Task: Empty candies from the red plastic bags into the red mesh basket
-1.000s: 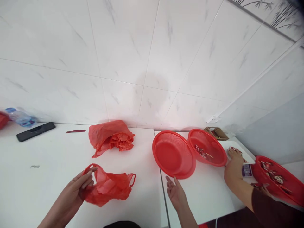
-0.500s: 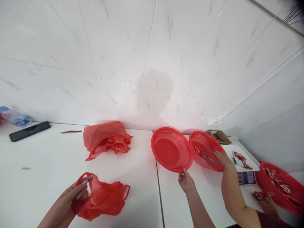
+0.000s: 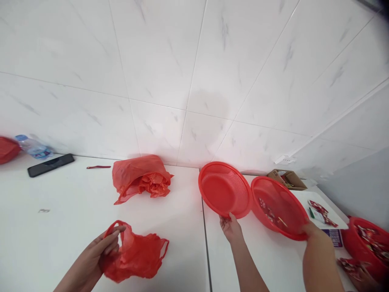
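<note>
My left hand (image 3: 101, 251) pinches the handle end of a crumpled red plastic bag (image 3: 136, 255) that lies on the white table (image 3: 54, 211) near its front edge. My right hand (image 3: 231, 227) grips the near rim of an empty red mesh basket (image 3: 223, 188), which is tilted with its far side against the wall. Touching it on the right is a second red basket (image 3: 279, 207) with a few small wrapped pieces inside. Another person's hand (image 3: 313, 233) holds that basket's near rim.
A fuller red bag bundle (image 3: 141, 176) sits by the wall. A black phone (image 3: 51, 164), a water bottle (image 3: 33, 148) and a red strip (image 3: 99, 166) lie at the back left. At right are a small cardboard box (image 3: 288, 178), printed cards (image 3: 322, 211) and a third red basket (image 3: 367, 243).
My right hand has reached forward and taken hold of the empty basket's rim. The other person's hand moved from the table to the second basket and drew it nearer. My left hand kept the bag.
</note>
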`<action>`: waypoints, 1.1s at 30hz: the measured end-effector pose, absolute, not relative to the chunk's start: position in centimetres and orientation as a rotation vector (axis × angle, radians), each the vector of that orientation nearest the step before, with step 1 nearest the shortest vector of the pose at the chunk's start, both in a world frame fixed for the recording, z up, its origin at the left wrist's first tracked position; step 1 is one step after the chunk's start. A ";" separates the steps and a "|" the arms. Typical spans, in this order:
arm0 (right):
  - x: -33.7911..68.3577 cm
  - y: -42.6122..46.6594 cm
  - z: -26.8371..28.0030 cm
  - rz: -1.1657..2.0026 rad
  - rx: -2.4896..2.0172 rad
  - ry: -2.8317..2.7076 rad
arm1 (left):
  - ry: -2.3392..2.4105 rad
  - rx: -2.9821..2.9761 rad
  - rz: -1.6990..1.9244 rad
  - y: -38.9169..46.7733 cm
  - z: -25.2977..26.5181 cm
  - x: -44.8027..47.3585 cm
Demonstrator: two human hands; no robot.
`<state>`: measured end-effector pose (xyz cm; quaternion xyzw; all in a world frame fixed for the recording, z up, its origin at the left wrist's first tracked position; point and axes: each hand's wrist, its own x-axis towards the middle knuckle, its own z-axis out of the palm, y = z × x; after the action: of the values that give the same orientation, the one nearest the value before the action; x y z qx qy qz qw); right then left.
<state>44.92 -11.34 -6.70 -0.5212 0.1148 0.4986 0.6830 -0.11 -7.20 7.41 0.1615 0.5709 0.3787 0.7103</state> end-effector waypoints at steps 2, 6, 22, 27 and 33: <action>44.5 -10.5 -6.9 1.099 -1.139 0.264 | 1.267 0.360 0.839 -7.2 7.3 -0.3; 43.7 -9.3 -7.1 1.083 -1.081 0.267 | 1.272 0.366 0.854 -7.4 7.2 -0.6; 46.3 -7.0 -5.8 0.822 -1.203 0.096 | 1.268 0.404 0.845 -8.1 6.8 -0.5; 47.1 -12.3 -5.1 0.582 -1.569 0.057 | 1.289 0.395 0.836 -8.2 7.1 -0.5; 48.8 -20.9 -2.6 0.381 -1.894 -0.073 | 1.261 0.436 0.804 -7.9 6.8 -0.1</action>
<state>48.82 -20.85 -2.57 -0.8063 -0.0313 0.1621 0.5681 -0.06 -7.93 6.85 0.1968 0.5688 0.3625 0.7115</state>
